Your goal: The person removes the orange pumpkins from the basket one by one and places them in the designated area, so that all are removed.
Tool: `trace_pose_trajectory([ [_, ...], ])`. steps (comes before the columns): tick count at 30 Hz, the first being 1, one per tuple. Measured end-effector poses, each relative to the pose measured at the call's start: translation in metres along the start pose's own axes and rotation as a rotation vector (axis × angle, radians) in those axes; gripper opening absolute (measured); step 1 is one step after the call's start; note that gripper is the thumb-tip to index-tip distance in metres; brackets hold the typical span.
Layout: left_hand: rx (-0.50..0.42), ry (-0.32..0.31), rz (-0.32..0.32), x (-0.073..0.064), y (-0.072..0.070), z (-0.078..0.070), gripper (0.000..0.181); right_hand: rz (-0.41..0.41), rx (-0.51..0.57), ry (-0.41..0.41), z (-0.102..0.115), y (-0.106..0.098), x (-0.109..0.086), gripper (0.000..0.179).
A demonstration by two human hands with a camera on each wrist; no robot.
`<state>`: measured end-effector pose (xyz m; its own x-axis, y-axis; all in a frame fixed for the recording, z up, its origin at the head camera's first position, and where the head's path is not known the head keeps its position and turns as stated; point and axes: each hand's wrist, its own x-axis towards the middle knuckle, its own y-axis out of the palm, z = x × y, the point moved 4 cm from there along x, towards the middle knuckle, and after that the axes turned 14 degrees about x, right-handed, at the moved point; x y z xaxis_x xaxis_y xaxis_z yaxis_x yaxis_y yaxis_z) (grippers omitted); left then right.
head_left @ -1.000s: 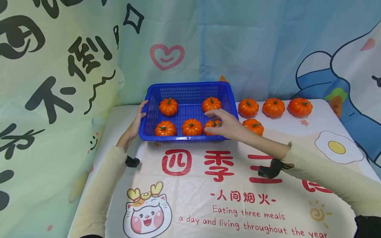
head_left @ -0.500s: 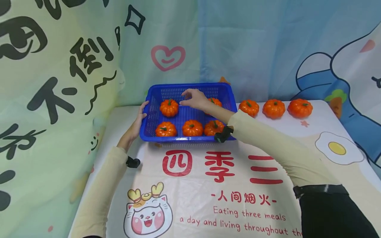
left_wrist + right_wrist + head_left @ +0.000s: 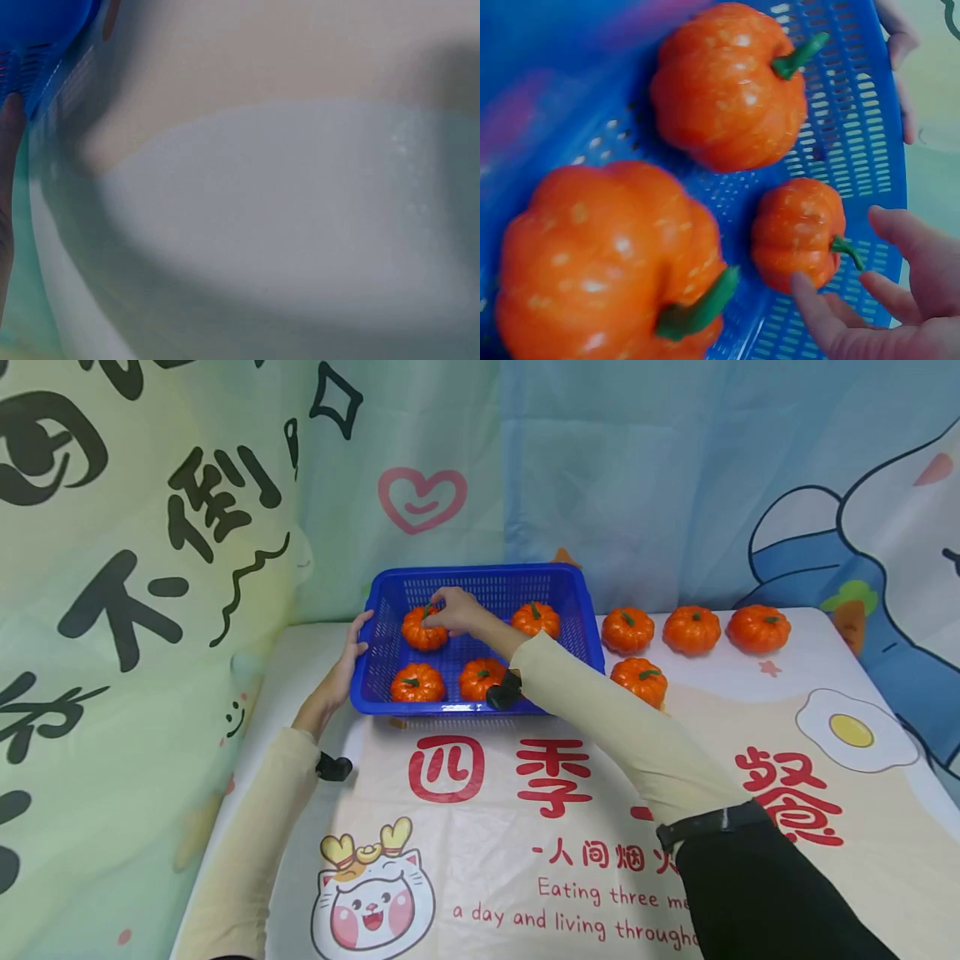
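Observation:
Several orange pumpkins with green stems sit in a blue plastic basket [image 3: 480,710]. My right hand [image 3: 459,612] reaches over the basket to the back-left pumpkin [image 3: 418,633]. In the right wrist view its fingers [image 3: 821,319] are spread around the stem side of that pumpkin [image 3: 791,225]; one fingertip appears to touch the skin, and no grip shows. My left hand [image 3: 343,670] rests against the basket's left side, fingers along the outer wall; one straight finger [image 3: 9,142] shows in the left wrist view. The right forearm hides the front-right pumpkin.
On the table right of the basket stand more pumpkins: a back row including one [image 3: 692,630] and a nearer one [image 3: 640,682]. A printed cloth [image 3: 465,852] covers the table. Patterned curtains [image 3: 600,468] hang behind and at the left.
My right hand has moved left, from above the front-right pumpkin across the basket to the back-left one. The left hand stays on the basket's side, and the pumpkins keep their places.

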<state>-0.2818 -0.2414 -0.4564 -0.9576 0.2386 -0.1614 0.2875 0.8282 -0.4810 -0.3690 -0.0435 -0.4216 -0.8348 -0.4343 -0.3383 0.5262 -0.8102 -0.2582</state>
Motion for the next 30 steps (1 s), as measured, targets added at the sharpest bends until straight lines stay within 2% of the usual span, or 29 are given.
trace_pose_trajectory([
  [8,-0.014,-0.003,-0.001,0.0,0.002,0.0,0.058,0.035,0.088,0.089,-0.008,0.004,0.012,0.07],
  [14,0.0,0.009,-0.005,0.0,0.001,-0.001,0.059,0.053,0.178,0.109,-0.013,0.008,0.02,0.072],
  [22,0.001,0.007,-0.006,-0.001,0.0,-0.002,0.059,0.079,0.219,0.153,-0.016,0.012,0.024,0.077],
  [26,-0.002,-0.002,-0.012,-0.001,-0.001,-0.003,0.058,0.076,0.221,0.151,-0.016,0.014,0.025,0.08],
  [30,0.0,0.004,-0.007,0.0,-0.001,-0.002,0.059,0.055,0.189,0.101,-0.014,0.015,0.024,0.077],
])
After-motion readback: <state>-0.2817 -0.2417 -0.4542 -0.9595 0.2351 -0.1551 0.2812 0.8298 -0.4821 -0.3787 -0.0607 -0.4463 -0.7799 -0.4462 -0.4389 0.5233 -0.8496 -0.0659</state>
